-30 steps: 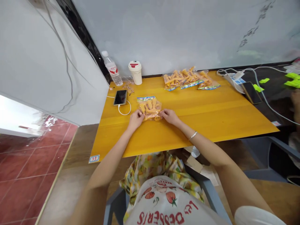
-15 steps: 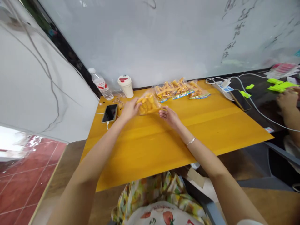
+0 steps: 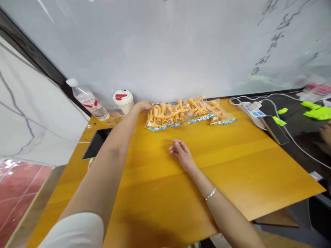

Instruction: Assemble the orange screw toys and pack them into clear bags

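A clear plastic bag of orange pieces (image 3: 159, 119) lies at the left end of a row against the whiteboard. My left hand (image 3: 144, 105) reaches to its upper left corner, fingers closed on the plastic there; the fingertips are partly hidden. Similar bags follow to the right: one overlapping it (image 3: 179, 115), another bag (image 3: 199, 111), and a bag at the right end (image 3: 219, 113). Each has a colourful printed strip along its front edge. Over the middle of the table my right hand (image 3: 182, 154) hovers with fingers loosely curled, a little apart, holding nothing visible.
At the back left stand a water bottle (image 3: 89, 100) and a white lidded cup (image 3: 124, 102). A charging phone (image 3: 97, 143) lies partly behind my left forearm. To the right are a power strip (image 3: 252, 112), cables, a dark phone (image 3: 275, 129), yellow-green pieces (image 3: 319, 113) and another person's hand (image 3: 326, 132).
The bag went from between both hands to the row's left end, carried by my left hand. My right hand let go and drew nearer. The view shifted closer to the table.
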`<state>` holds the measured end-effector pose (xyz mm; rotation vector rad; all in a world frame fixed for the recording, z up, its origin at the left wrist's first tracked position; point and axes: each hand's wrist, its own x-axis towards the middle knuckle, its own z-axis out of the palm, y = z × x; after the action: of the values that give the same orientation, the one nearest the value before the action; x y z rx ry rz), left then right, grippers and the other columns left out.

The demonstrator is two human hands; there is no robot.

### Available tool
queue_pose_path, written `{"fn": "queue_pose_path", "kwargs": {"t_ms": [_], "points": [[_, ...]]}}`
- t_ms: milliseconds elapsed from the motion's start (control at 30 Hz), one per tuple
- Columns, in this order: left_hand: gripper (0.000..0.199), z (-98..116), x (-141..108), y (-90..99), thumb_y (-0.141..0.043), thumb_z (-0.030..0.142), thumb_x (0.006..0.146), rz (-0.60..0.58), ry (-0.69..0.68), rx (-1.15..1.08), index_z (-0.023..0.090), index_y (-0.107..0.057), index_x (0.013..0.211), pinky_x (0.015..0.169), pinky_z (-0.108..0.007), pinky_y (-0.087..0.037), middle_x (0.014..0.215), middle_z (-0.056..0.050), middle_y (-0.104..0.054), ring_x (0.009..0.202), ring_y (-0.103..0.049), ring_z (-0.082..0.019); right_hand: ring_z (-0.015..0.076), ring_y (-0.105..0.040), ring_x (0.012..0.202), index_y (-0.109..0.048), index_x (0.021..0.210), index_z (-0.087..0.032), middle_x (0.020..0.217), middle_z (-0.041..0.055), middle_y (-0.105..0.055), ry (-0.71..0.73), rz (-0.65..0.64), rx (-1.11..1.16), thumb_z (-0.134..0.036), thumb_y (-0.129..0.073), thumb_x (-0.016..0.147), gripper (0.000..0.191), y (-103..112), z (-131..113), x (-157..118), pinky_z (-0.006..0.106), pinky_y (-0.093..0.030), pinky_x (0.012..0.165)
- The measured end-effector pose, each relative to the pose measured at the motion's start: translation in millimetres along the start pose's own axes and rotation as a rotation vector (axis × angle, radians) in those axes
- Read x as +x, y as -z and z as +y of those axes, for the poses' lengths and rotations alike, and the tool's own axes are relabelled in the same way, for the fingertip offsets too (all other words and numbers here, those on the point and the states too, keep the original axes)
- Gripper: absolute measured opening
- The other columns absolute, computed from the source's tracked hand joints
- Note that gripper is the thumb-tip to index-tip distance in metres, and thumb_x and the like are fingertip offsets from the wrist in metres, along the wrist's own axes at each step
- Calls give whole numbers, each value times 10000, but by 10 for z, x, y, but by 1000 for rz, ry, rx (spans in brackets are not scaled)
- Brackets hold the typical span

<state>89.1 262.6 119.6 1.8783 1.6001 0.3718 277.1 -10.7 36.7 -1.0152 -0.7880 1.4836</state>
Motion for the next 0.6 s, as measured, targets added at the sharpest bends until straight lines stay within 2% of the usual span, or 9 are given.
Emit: {"fn": "queue_pose_path", "kwargs": {"t_ms": [100, 133, 200, 267, 300, 367, 467, 533, 600], "points": [[449, -4, -254, -74, -636, 217, 785, 182, -69, 89, 105, -632, 1220, 1122, -434, -378, 1241, -160, -638, 1325, -487, -341, 123, -612, 666, -600, 971, -238, 759, -21, -688, 7, -14, -44, -628, -748, 727, 483, 6, -13, -4, 280, -494, 708], [513, -56, -448, -95, -594, 223, 829, 253, -123, 121, 123, -564, 1332, 1171, -427, -317, 1370, -159, -559, 1395, -413, -318, 125, -612, 669, -600, 971, -241, 759, -22, -687, 7, -20, -56, -618, -747, 731, 471, 9, -14, -6, 280, -497, 709], [519, -253, -966, -129, -520, 274, 905, 378, -359, 284, 120, -510, 1400, 1171, -460, -318, 1418, -180, -513, 1365, -440, -314, 127, -613, 672, -602, 969, -245, 764, -21, -685, 14, -26, -80, -602, -749, 730, 453, 17, -13, -3, 278, -500, 707], [537, -552, -1554, -151, -518, 360, 929, 428, -382, 401, 148, -488, 1421, 1165, -499, -320, 1449, -182, -494, 1373, -427, -337, 128, -611, 671, -606, 960, -245, 767, -20, -683, 31, -22, -113, -591, -753, 721, 445, 17, -8, 18, 276, -502, 698], [570, -724, -1829, -155, -527, 402, 928, 472, -299, 439, 146, -469, 1434, 1159, -533, -313, 1476, -200, -470, 1386, -408, -366, 129, -610, 671, -608, 956, -246, 765, -21, -679, 37, -19, -128, -583, -757, 715, 440, 9, -5, 35, 276, -502, 691], [683, -1063, -2265, -143, -569, 459, 897, 574, -10, 464, 96, -420, 1456, 1135, -596, -304, 1515, -274, -407, 1402, -375, -434, 128, -606, 665, -607, 943, -246, 762, -23, -673, 47, -9, -145, -563, -765, 703, 428, -30, 6, 73, 273, -502, 681], [854, -1416, -2567, -59, -640, 500, 831, 574, 371, 385, 32, -346, 1482, 1087, -652, -314, 1523, -368, -344, 1391, -380, -502, 118, -586, 647, -598, 902, -237, 751, -25, -659, 95, 53, -179, -524, -755, 706, 382, -150, 33, 73, 261, -491, 673], [892, -1474, -2624, 24, -669, 441, 804, 539, 481, 305, 21, -310, 1504, 1070, -642, -336, 1478, -384, -394, 1370, -412, -506, 108, -569, 643, -591, 877, -233, 750, -32, -641, 172, 124, -194, -498, -735, 727, 337, -262, 73, -3, 254, -485, 683], [977, -1399, -2690, 84, -712, 405, 756, 508, 526, 229, 30, -257, 1535, 1053, -624, -367, 1450, -384, -420, 1360, -427, -506, 103, -557, 637, -586, 871, -232, 746, -41, -629, 216, 155, -187, -493, -719, 738, 322, -404, 142, -138, 248, -480, 681]]}}
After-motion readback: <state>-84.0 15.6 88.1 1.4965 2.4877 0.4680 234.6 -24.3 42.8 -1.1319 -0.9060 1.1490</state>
